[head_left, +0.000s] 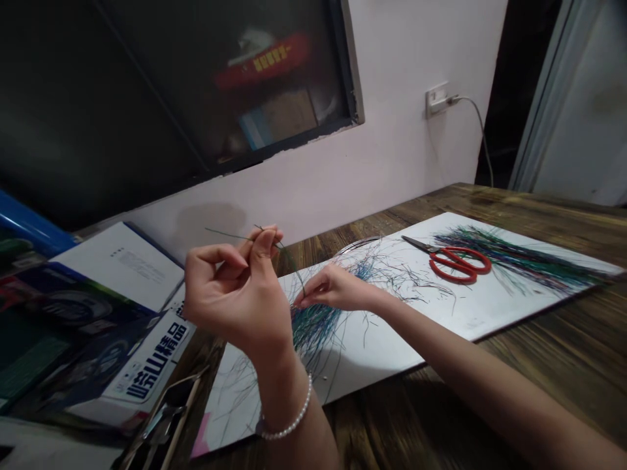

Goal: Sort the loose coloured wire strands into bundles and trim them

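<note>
Raised above the left part of a white board [386, 362], my left hand [245, 287] pinches a thin green wire [226, 233] between thumb and fingers. One end of it points left; a strand runs down toward my right hand. Lower, my right hand [333, 287] has its fingertips pressed together at a pile of green, blue and dark thin wires [316, 329]. What those fingertips grip is too fine to make out. Red-handled scissors [453, 261] lie on the board, right of my right hand, beside short wire scraps [401, 277].
A long bundle of coloured wires [529, 261] lies at the board's right end. The board rests on a brown wooden table [553, 365]. Boxes [147, 365] stand at the left, near a clipboard [164, 424]. Behind are a wall, a dark window and a plugged-in socket [437, 100].
</note>
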`<control>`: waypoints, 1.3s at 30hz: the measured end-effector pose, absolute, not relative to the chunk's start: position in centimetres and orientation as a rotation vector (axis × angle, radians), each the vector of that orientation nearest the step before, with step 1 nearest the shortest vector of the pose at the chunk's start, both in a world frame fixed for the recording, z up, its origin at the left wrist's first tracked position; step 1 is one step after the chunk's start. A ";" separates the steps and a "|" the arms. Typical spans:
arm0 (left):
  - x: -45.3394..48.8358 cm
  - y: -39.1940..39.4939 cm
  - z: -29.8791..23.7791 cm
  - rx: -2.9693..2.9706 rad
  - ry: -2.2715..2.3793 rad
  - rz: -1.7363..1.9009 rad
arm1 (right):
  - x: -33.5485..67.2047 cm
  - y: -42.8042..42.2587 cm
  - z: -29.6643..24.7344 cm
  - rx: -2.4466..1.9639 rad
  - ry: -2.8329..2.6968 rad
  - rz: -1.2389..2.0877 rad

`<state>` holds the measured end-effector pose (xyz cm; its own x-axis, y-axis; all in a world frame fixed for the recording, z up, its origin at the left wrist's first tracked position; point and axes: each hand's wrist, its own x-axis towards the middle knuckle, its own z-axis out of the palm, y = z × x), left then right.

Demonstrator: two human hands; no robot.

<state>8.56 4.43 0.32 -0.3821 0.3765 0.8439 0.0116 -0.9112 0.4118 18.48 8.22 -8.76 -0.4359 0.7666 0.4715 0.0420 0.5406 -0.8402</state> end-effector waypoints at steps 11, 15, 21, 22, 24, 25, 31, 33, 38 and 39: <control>8.2 3.2 1.0 1.584 0.520 2.523 | 17.7 8.3 -9.1 -0.807 -1.783 0.775; 8.0 3.0 1.1 1.576 0.504 2.558 | 17.5 8.2 -9.1 -0.822 -1.827 0.735; 7.9 2.7 1.3 1.580 0.598 2.564 | 15.6 8.1 -10.7 -0.737 -2.074 0.739; 7.8 2.6 1.3 1.584 0.623 2.557 | 15.3 8.1 -11.1 -0.728 -2.106 0.740; 7.6 2.6 1.3 1.594 0.641 2.539 | 14.6 8.1 -11.8 -0.723 -2.148 0.735; 7.5 2.5 1.3 1.602 0.644 2.525 | 14.3 8.1 -12.1 -0.724 -2.161 0.730; 7.4 2.0 1.0 1.668 0.640 2.475 | 13.3 8.2 -13.4 -0.748 -2.201 0.681; 7.2 1.8 1.1 1.669 0.647 2.505 | 13.2 8.3 -13.7 -0.756 -2.209 0.670; 4.3 2.1 1.6 1.850 0.829 2.250 | 12.9 8.1 -14.1 -0.800 -2.215 0.636; 3.1 2.4 1.7 1.877 0.856 2.170 | 12.8 8.0 -14.2 -0.811 -2.212 0.622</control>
<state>3.12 2.35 1.75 -0.2078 0.4629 0.8617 0.2502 -0.8265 0.5043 12.82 7.96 -14.17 -0.5667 0.6975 0.4385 0.3666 0.6901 -0.6240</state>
